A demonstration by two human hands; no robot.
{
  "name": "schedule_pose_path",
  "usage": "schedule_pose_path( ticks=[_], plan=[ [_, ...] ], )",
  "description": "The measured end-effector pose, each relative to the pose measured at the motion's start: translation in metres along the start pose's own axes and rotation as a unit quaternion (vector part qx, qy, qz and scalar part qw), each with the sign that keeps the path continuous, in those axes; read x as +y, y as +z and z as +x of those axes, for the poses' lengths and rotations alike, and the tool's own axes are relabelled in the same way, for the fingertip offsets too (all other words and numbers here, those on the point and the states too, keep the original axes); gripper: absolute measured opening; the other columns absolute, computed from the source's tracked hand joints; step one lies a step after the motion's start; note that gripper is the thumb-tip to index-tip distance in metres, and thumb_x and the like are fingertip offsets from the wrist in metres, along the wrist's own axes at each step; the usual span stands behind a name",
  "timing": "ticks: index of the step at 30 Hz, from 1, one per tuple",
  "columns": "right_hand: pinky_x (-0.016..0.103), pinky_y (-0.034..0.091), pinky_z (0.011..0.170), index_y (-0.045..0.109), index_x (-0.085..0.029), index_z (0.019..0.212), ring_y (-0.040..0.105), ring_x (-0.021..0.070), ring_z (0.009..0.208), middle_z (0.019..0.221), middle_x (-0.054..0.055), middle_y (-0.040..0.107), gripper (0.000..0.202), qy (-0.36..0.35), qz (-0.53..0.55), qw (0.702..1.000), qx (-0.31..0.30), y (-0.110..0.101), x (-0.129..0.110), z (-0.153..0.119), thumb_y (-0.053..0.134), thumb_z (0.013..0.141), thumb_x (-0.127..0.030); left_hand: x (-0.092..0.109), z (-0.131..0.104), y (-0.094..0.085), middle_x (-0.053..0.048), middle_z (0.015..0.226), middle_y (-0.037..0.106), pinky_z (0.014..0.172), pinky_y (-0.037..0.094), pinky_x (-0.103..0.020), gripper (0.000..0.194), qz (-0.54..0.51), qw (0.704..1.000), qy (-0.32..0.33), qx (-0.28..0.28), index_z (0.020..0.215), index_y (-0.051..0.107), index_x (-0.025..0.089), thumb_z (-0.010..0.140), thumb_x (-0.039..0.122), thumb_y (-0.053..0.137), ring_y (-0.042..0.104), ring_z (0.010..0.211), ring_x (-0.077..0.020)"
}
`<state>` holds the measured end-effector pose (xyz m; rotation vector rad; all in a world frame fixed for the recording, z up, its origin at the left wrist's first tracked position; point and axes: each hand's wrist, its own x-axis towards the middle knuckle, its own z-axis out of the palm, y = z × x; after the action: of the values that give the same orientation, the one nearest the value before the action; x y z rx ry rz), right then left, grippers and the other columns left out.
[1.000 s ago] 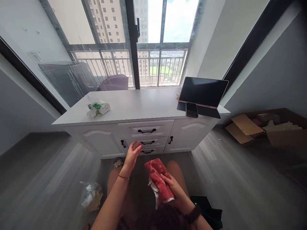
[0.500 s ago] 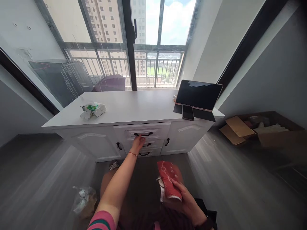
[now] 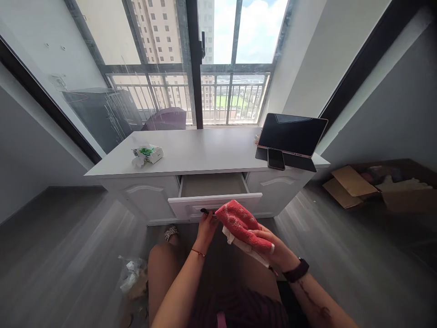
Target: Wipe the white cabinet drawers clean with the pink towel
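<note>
Red cloth points from right hand toward open drawer

The right hand (image 3: 275, 249) grips the near end of the red cloth (image 3: 241, 225), fingers laid across its top, a pale layer (image 3: 229, 236) hanging beneath. The cloth's long axis slants forward and leftward from that hand, its far tip close beside the left hand (image 3: 206, 229); whether they touch, I cannot tell. The open drawer (image 3: 214, 186) lies ahead of the right hand and to its left. The left hand is nearer it, fingers curled on the black handle (image 3: 204, 211), partly hidden.
</note>
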<state>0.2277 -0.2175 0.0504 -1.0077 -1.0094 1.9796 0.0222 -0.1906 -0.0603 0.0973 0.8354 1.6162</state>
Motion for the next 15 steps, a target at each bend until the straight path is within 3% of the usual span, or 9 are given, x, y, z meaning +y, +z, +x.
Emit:
schedule_pose_path(
  ticks=[2,5,8,10,12,15],
  plan=[
    [0.036,0.051,0.081,0.067,-0.021,0.11,0.067,0.0217,0.087,0.107,0.007,0.07,0.042,-0.015,-0.005,0.999,-0.047,0.007,-0.033,0.02,0.073,0.069,-0.031,-0.003,-0.008,-0.004,0.001,0.078,0.066,0.074,0.047,-0.029,0.033,-0.001,1.0,-0.002,0.006,0.075,0.055,0.018,0.061,0.023,0.083,0.061,0.071,-0.0119],
    [0.032,0.051,0.079,0.062,-0.023,0.116,0.066,0.0187,0.087,0.104,0.003,0.07,0.045,-0.089,-0.069,0.992,-0.063,0.02,-0.077,0.065,0.072,0.072,-0.03,-0.004,-0.019,-0.01,0.0,0.082,0.066,0.076,0.048,-0.03,0.033,0.0,1.0,-0.007,0.015,0.075,0.055,0.018,0.06,0.025,0.084,0.061,0.074,-0.0128],
    [0.033,0.049,0.082,0.059,-0.021,0.122,0.064,0.0181,0.088,0.101,0.002,0.069,0.044,-0.197,-0.236,0.947,-0.09,0.037,-0.099,0.117,0.064,0.079,-0.027,-0.007,-0.029,-0.015,-0.004,0.087,0.067,0.077,0.048,-0.031,0.032,0.005,1.0,-0.012,0.008,0.077,0.057,0.018,0.062,0.028,0.084,0.062,0.082,-0.0156],
    [0.036,0.047,0.087,0.057,-0.018,0.126,0.062,0.0197,0.092,0.102,0.004,0.069,0.044,-0.256,-0.371,0.888,-0.088,0.048,-0.096,0.148,0.055,0.082,-0.021,-0.009,-0.035,-0.019,-0.006,0.09,0.067,0.079,0.048,-0.032,0.032,0.006,1.0,-0.015,0.007,0.079,0.059,0.018,0.062,0.029,0.083,0.063,0.087,-0.0176],
    [0.038,0.041,0.096,0.056,-0.018,0.129,0.057,0.022,0.107,0.118,0.008,0.064,0.048,-0.306,-0.497,0.807,-0.094,0.057,-0.082,0.171,0.051,0.081,-0.013,-0.012,-0.04,-0.021,-0.006,0.091,0.066,0.081,0.048,-0.032,0.03,0.006,1.0,-0.012,0.011,0.079,0.06,0.018,0.062,0.029,0.083,0.062,0.09,-0.018],
    [0.035,0.04,0.097,0.059,-0.02,0.128,0.054,0.0247,0.113,0.127,0.01,0.06,0.051,-0.257,-0.644,0.683,-0.23,0.066,-0.052,0.191,0.059,0.077,-0.015,-0.013,-0.046,-0.023,-0.006,0.094,0.066,0.083,0.048,-0.033,0.029,0.007,1.0,-0.01,0.018,0.083,0.062,0.019,0.063,0.028,0.082,0.062,0.094,-0.0182]
  ],
)
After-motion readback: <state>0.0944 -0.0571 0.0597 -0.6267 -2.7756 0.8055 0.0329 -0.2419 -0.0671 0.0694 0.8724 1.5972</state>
